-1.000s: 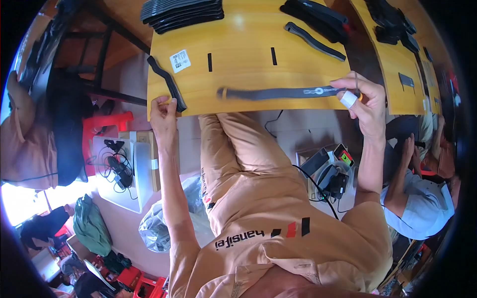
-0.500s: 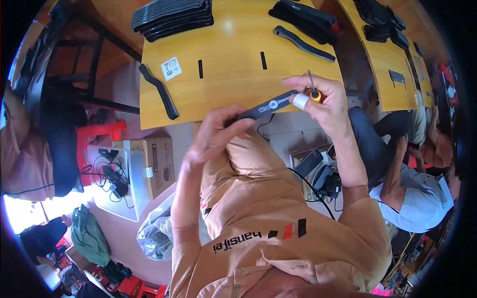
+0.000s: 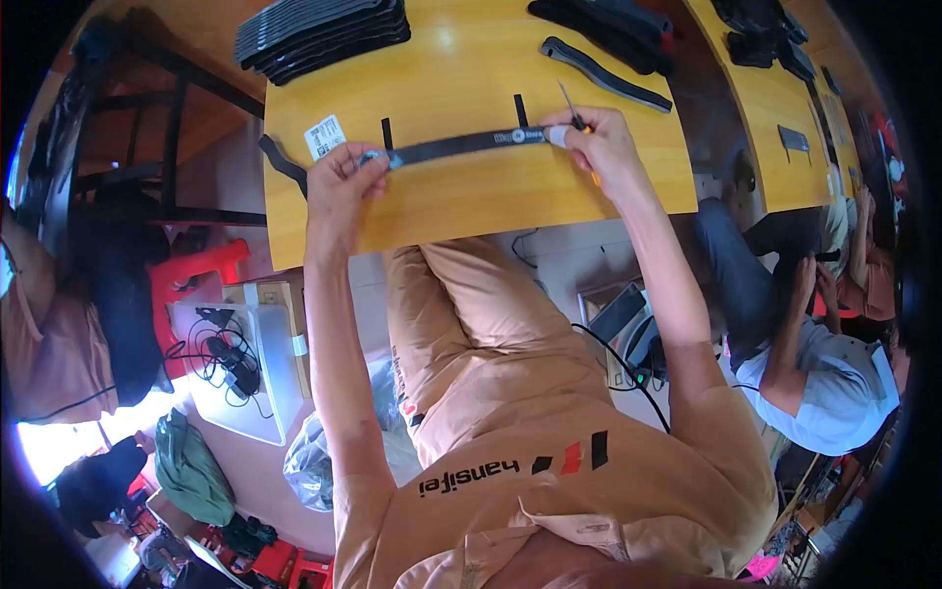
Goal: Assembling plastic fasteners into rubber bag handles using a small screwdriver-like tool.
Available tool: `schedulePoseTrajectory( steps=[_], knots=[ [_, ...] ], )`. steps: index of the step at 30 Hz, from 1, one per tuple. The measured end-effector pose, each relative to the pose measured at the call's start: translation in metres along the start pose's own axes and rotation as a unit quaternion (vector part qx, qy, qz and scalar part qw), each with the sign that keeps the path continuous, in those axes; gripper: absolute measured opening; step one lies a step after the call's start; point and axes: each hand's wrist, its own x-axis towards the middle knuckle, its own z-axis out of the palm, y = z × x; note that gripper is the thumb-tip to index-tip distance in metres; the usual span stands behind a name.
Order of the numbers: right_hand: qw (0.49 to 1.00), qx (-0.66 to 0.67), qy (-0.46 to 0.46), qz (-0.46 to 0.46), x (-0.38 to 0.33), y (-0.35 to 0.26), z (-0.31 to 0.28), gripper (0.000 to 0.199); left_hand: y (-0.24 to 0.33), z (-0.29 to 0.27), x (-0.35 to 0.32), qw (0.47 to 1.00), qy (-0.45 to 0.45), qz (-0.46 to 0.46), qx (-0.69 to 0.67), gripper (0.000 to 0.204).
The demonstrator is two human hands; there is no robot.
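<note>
Both hands have lowered the black strap [image 3: 461, 145] back onto the yellow table [image 3: 471, 196]. The left hand [image 3: 339, 177] pinches one end; the right hand [image 3: 601, 147] grips the other, along with a small tool [image 3: 571, 103].

Bright, even daylight – glare patch on the yellow tabletop [image 3: 442, 39], blown-out white at lower left; heavy fisheye bend, dark vignette at rim.

We now stretch the black strap [image 3: 461, 146] flat on the yellow table [image 3: 471, 196], left hand [image 3: 339, 177] at nine o'clock, right hand [image 3: 603, 147] at three.
</note>
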Motion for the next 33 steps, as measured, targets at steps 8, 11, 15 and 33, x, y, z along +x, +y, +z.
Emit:
schedulePoseTrajectory(
  steps=[8,11,15,33],
  knots=[
    [0.997,-0.039,0.065,-0.017,0.064,0.013,0.013,0.010,-0.015,-0.003,0.068,0.998,0.026,0.052,-0.008,0.008],
    [0.994,-0.063,0.082,-0.035,0.078,0.023,0.014,0.009,-0.020,-0.003,0.075,0.997,0.031,0.063,0.023,0.007],
    [0.995,-0.034,0.085,-0.049,0.083,0.033,0.018,0.010,-0.028,-0.004,0.081,0.996,0.045,0.065,0.046,0.006],
    [0.986,-0.086,0.134,-0.046,0.087,0.038,0.024,0.007,-0.033,0.000,0.084,0.984,0.109,0.104,0.100,0.005]
  ],
)
